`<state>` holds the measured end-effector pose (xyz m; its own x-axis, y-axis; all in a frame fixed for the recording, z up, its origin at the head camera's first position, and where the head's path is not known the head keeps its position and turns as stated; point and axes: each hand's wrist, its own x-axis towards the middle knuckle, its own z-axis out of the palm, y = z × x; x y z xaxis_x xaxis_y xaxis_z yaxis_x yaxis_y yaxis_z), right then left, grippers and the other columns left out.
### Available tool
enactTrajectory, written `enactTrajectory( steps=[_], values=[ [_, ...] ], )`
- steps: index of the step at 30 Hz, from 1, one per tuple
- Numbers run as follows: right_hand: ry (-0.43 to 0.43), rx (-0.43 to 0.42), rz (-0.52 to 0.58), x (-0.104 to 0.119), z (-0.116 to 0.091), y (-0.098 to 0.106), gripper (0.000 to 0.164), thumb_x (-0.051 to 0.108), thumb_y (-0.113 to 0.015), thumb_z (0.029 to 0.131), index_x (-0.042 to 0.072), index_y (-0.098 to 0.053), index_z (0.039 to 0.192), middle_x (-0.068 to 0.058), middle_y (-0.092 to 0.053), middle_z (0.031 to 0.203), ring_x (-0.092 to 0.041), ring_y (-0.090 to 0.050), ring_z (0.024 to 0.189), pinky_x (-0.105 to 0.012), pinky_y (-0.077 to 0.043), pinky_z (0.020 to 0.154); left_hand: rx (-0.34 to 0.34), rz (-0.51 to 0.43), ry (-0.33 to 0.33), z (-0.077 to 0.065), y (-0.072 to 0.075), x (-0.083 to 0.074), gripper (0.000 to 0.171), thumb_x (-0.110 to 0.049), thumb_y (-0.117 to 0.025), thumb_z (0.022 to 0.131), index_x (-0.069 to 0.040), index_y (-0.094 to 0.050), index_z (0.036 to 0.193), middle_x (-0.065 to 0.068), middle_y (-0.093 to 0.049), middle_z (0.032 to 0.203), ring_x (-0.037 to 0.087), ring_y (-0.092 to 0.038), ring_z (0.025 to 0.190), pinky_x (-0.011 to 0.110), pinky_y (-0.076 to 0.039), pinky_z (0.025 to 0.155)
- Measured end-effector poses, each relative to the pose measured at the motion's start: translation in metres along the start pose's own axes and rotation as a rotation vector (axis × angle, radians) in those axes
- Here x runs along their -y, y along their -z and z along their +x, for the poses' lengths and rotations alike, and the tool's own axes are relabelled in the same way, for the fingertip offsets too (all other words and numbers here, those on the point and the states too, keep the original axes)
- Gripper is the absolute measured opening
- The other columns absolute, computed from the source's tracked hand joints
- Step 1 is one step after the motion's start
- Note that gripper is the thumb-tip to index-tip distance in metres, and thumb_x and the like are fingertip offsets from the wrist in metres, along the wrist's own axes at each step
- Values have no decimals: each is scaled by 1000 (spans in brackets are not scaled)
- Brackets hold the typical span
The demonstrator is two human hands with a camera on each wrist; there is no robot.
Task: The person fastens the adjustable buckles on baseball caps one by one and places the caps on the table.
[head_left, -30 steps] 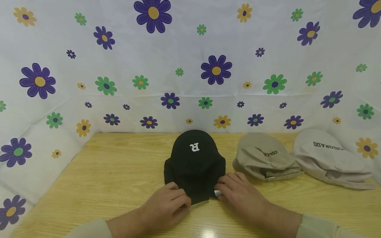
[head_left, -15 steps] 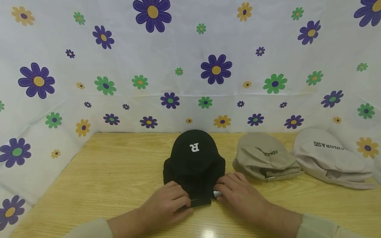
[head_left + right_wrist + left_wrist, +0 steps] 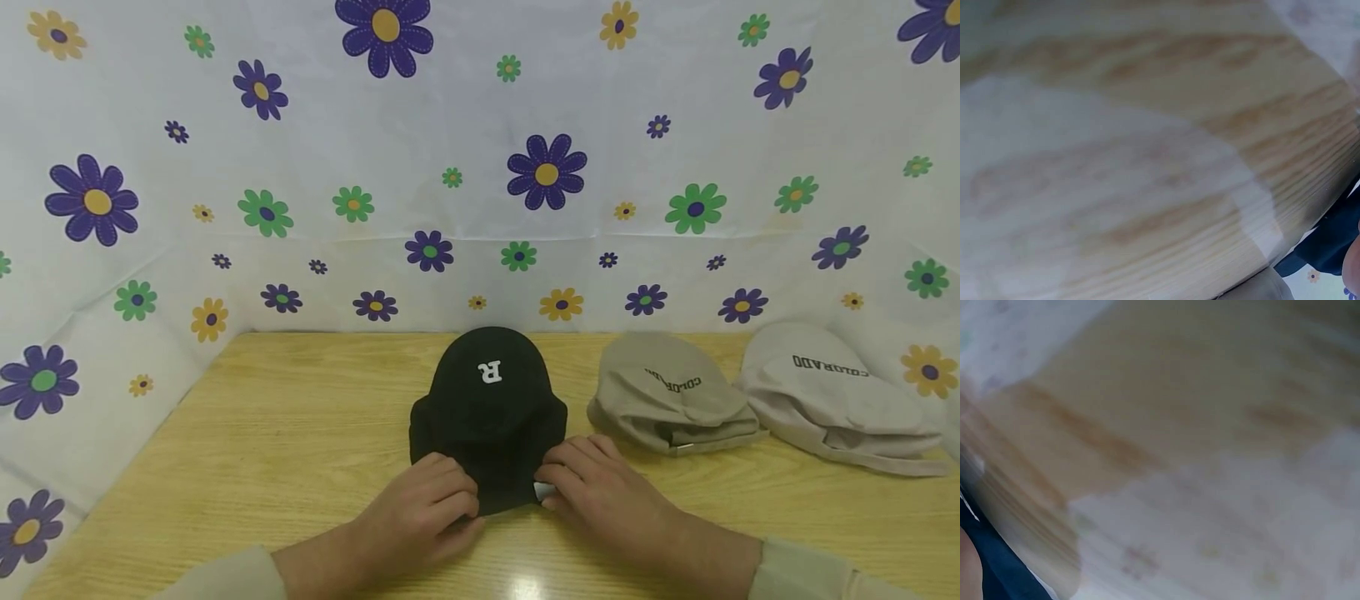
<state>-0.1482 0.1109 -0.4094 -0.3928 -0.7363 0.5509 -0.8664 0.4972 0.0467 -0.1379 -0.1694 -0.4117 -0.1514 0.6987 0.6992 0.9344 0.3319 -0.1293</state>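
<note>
A black baseball cap (image 3: 491, 408) with a white letter R stands on the table in the head view, its strap side facing me. My left hand (image 3: 423, 508) grips the cap's lower left edge, fingers curled over the strap. On the other side my right hand (image 3: 600, 492) pinches the lower right edge, beside a small silvery-white piece (image 3: 545, 491) on the strap. Between the hands the black band looks continuous; whether its ends are joined cannot be seen. Dark cap cloth (image 3: 997, 562) shows at the left wrist view's corner, and dark cloth (image 3: 1325, 244) at the right wrist view's edge.
To the right sit a khaki cap (image 3: 667, 392) and a light beige cap (image 3: 825, 392), both lettered COLORADO, near the right hand. The wooden table (image 3: 285, 417) ends at a white flowered cloth (image 3: 450, 125) behind and at the sides.
The strap's loose end, which lay apart from the right side, has shifted right until the gap there closed. Both hands have barely moved and keep their hold on the black baseball cap.
</note>
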Motion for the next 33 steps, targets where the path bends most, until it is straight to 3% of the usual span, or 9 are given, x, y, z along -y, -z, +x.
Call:
enactTrajectory(
  steps=[24,33],
  values=[
    [40,-48,54,1,2,0,21,32,-53,103,16,-64,110,5,-58,110,-14,-54,104,-33,-42,88,-32,37,-32,2,-1,0,11,-17,-72,86,-15,-64,79,-4,-63,83,12,-57,76,25,-48,74],
    [32,-44,68,2,2,1,19,31,-56,102,16,-64,111,5,-58,110,-13,-53,103,-32,-41,87,-96,55,-38,7,1,1,15,-18,-66,91,-13,-63,77,-3,-63,81,13,-58,75,27,-48,73]
  ],
)
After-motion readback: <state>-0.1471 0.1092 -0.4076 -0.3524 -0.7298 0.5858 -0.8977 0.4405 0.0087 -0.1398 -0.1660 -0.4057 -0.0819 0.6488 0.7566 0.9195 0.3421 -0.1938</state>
